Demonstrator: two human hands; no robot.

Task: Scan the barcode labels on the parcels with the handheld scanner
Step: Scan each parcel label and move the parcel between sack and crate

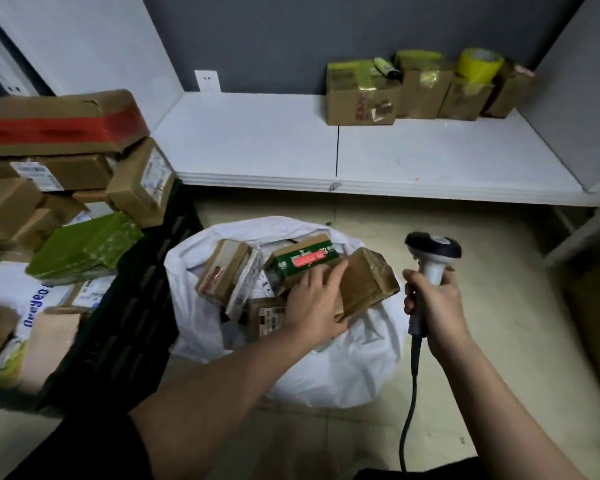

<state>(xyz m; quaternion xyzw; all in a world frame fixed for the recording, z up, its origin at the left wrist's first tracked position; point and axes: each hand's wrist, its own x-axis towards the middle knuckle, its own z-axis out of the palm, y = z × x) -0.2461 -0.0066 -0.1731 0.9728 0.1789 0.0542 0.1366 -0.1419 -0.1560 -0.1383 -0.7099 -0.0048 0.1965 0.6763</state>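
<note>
The right hand [433,299] grips the handle of the scanner [432,252], which stands upright with its head pointing away, towards the desk [430,157], and not at any label; its cable [407,410] hangs down towards the floor. The left hand [312,299] reaches into the white sack [343,372] on the floor and holds the edge of a brown box [368,282], fingers curled over its top; the box is tilted and shows no label on the sides in view. Beside it in the sack lie a green box [302,259], a parcel [222,268] to the left and another with a printed label [267,315] just under the left wrist; so the sack looks to hold several parcels yet to be scanned. Parcels stacked in the black crate [125,313] at left may be the finished ones or not; I cannot tell. As I judge it, the task is mid-way at best; the box in hand must be turned to show its label before a scan.
</note>
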